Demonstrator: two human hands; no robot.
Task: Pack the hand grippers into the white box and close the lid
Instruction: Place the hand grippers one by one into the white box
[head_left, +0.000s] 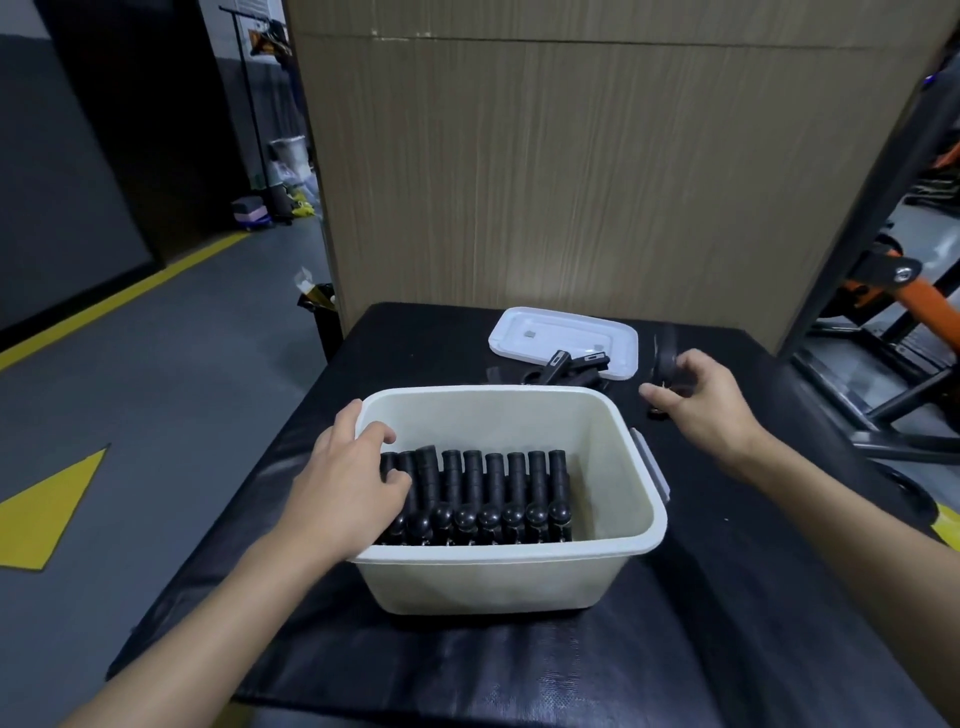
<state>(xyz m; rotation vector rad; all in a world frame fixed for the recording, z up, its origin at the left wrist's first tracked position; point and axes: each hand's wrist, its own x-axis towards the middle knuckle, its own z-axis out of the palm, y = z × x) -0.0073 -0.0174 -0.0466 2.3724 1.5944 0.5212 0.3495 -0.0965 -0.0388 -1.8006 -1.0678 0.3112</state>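
Two hands are busy. Your left hand (349, 480) lies spread on the grippers (483, 499) lined up in the box (511, 571). Far right, your right hand (706, 400) pinches one blurry gripper (666, 358) beside the lid (563, 340).

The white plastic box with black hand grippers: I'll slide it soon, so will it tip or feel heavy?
The white plastic box probably feels heavy, since a row of black hand grippers fills it. Tipping seems unlikely: it sits low and wide on the black table cover.
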